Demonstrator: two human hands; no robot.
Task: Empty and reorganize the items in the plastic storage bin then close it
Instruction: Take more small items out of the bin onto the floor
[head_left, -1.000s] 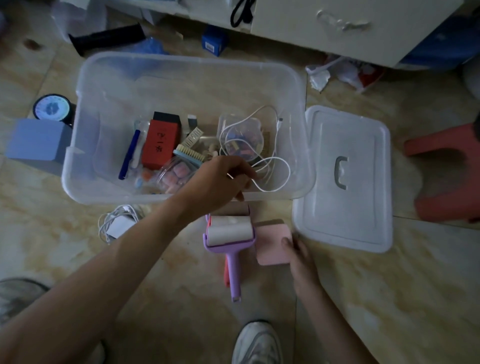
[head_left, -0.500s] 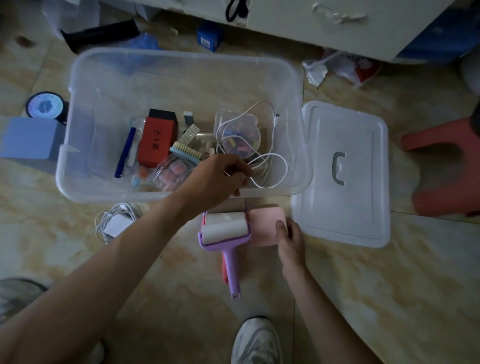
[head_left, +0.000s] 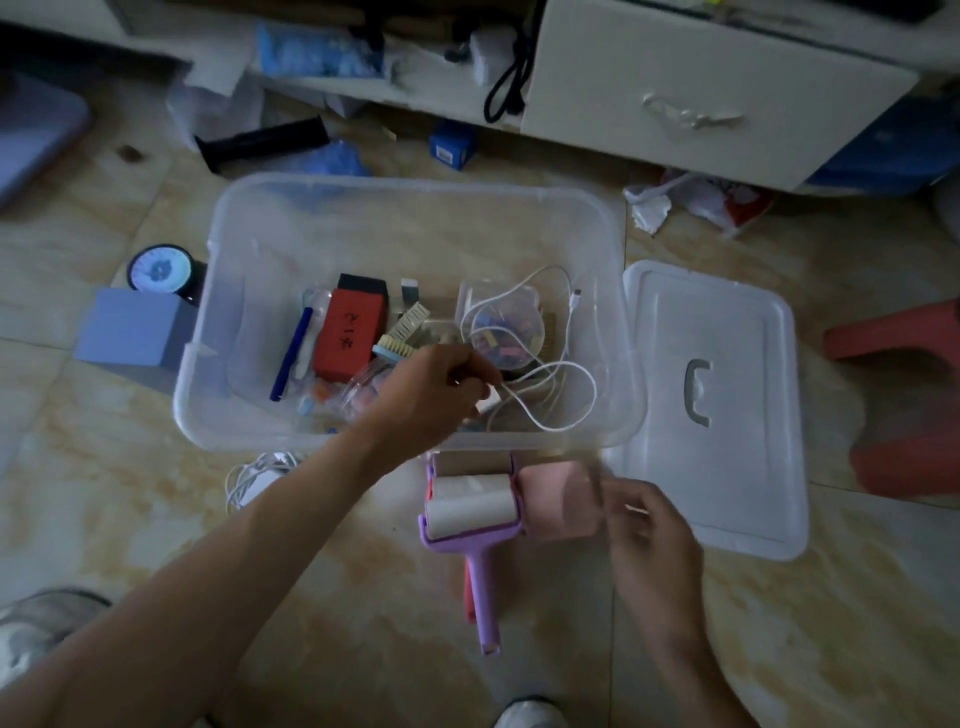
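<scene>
Inside clear plastic bin (head_left: 613, 332), left hand (head_left: 441, 384) pinches thin white cable (head_left: 561, 374).

red stool (head_left: 904, 410), white cabinet (head_left: 701, 104), tiled floor (head_left: 363, 597)

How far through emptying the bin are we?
Early. The lid is off, and a lint roller and pink pad lie outside. The left hand grips the white cable in the bin. The red box, brush and jars remain.

The far half of the bin (head_left: 415, 244) lies bare. Its near half is crowded by a cable (head_left: 558, 374), a red box (head_left: 350, 338) and the left hand (head_left: 441, 389).
</scene>
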